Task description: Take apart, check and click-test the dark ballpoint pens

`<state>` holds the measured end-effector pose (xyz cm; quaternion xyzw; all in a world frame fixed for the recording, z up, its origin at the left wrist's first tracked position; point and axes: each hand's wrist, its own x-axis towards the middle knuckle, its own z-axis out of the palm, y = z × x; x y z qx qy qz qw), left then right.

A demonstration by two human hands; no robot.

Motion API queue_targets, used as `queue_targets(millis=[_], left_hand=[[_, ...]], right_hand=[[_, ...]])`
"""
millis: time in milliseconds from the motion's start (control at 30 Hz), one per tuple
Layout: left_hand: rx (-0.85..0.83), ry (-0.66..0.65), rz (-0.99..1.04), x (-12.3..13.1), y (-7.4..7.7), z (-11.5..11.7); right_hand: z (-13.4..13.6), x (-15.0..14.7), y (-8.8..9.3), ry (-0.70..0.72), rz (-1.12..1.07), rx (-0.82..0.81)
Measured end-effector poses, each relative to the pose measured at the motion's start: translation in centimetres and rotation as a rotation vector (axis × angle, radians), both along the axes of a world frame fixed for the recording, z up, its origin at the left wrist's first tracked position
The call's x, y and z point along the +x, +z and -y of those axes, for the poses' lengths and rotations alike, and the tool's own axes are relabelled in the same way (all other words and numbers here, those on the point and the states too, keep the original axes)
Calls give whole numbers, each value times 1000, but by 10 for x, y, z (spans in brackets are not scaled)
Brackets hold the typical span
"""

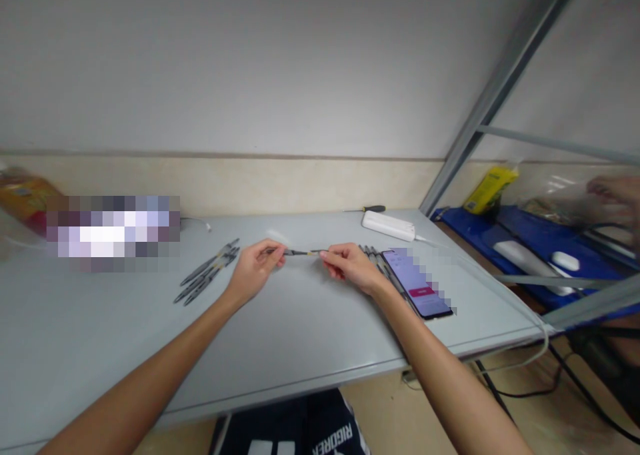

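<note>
Over the middle of the table, a thin dark grey pen with a small gold-coloured part lies level between my two hands. My left hand pinches its left end. The fingertips of my right hand close on the other end; whether the pen is whole or in two parts is too small to tell. Left of my left hand, several similar grey pens lie side by side at a slant. More pens lie partly hidden behind my right hand and forearm, along the left edge of a lit phone.
A white power strip and a screwdriver lie at the back right. A bright blurred-out item and an orange package stand at the left. Beyond the metal frame, another person's hand is above a blue surface.
</note>
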<state>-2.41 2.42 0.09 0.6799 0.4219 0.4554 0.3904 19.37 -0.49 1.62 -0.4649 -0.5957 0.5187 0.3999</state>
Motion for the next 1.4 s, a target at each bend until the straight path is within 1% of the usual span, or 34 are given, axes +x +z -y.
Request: queue_targets(millis=[67, 133, 233, 300, 367, 500, 633, 700, 767, 833, 900, 967, 1067, 1133, 1200, 1267, 1333, 1400], left_hand=[[-46, -50, 10, -1, -3, -3], [-99, -125, -9, -2, -6, -4], [-163, -253, -118, -4, -8, -5], [-147, -303, -184, -5, -8, -5], [-114, -294, -204, -7, -8, -6], [-106, -229, -163, -5, -11, -6], [-101, -192, -134, 2, -11, -1], [-101, -202, -119, 5, -8, 2], [-89, -209, -100, 6, -5, 5], [-52, -201, -91, 6, -3, 7], [-18, -201, -89, 6, -1, 8], [-10, -230, -97, 7, -1, 9], [21, -270, -133, 12, -1, 13], [76, -247, -149, 13, 0, 14], [129, -165, -146, 11, 2, 12], [164, -37, -154, 5, 3, 7], [180, 68, -202, -3, 3, 0], [190, 106, -233, -10, 1, -7]], right_hand=[[0, 0, -1, -14, 52, 60], [-1, 0, -3, -32, 65, 76], [-3, -1, -6, -64, 60, 83], [-3, -1, -6, -74, 77, 102], [-2, -2, -5, -68, 110, 124], [1, -3, -1, -64, 158, 164], [2, -4, -1, -97, 137, 190], [2, -6, -2, -153, 132, 247], [1, -8, -5, -246, 153, 335], [0, -14, -9, -333, 137, 383], [-1, -22, -11, -365, 42, 357], [-1, -32, -11, -346, -112, 296], [-2, -47, -4, -341, -471, 190], [-3, -53, 5, -309, -687, 64], [-5, -52, 17, -266, -816, -52], [-7, -47, 29, -208, -821, -145], [-9, -41, 40, -169, -814, -183], [-9, -37, 47, -163, -830, -179]])
